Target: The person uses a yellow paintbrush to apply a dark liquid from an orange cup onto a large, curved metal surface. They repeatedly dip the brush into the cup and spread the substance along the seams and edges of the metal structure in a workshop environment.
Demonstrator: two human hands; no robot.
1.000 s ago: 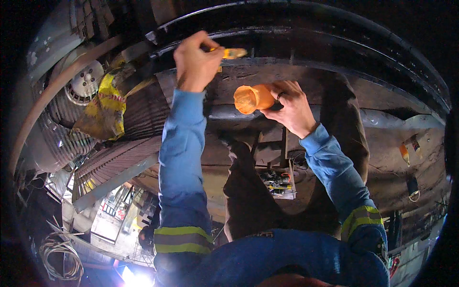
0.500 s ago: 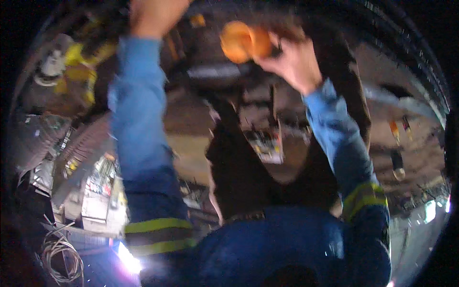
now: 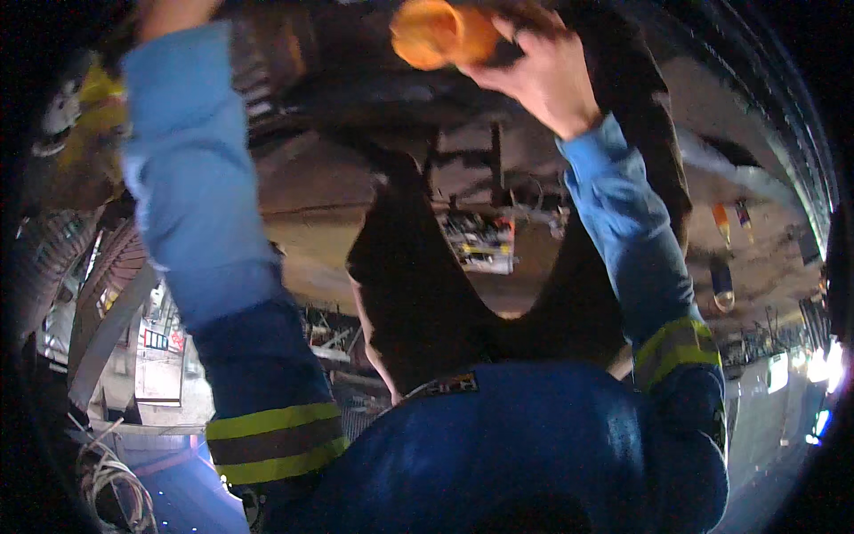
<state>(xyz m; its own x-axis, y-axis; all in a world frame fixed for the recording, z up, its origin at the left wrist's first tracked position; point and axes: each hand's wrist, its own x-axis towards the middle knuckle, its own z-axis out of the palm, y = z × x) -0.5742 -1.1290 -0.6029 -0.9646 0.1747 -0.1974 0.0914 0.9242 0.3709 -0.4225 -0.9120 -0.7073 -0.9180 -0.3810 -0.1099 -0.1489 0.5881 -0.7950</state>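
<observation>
At the top of the view, my right hand [image 3: 550,82] grips an orange, round, hollow piece [image 3: 427,36], cup-like with an open rim. The thumb lies under it and the fingers curl round its right side. Its exact kind cannot be made out. My left hand [image 3: 176,12] is at the upper left, mostly cut off by the top edge. Its fingers are out of the picture, so whatever it touches is hidden. Both forearms wear blue sleeves with yellow-green and grey bands.
A shallow box with small items [image 3: 485,245] lies between my legs. Yellow material [image 3: 100,89] is at the far left, above a ridged dark hose [image 3: 53,258]. A coiled cable [image 3: 120,489] hangs lower left. A dark bottle-like object [image 3: 722,285] is on the right.
My left hand has moved left and up, almost out of view. My right hand, still holding the orange piece, has shifted slightly up and left.
</observation>
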